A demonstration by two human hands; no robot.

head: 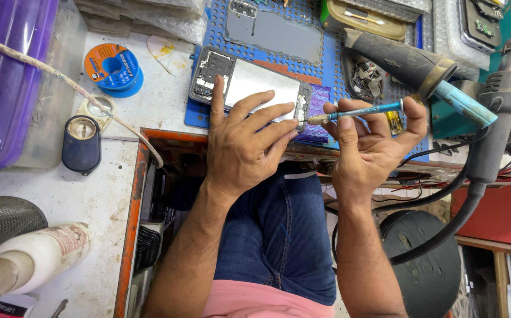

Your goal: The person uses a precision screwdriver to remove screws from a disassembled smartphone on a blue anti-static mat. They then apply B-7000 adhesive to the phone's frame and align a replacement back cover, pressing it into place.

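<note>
The left hand (240, 144) lies flat, fingers spread, pressing down the opened grey smartphone with its back cover off (249, 85), which sits on the blue perforated work mat (326, 65) at 12 o'clock from the person. The right hand (373, 144) pinches a slim teal-handled precision screwdriver (358, 111), its tip touching the phone's edge at 3 o'clock. The separate grey back panel (279, 29) rests further up the mat, so opening looks done, while work at that edge appears unfinished
</note>
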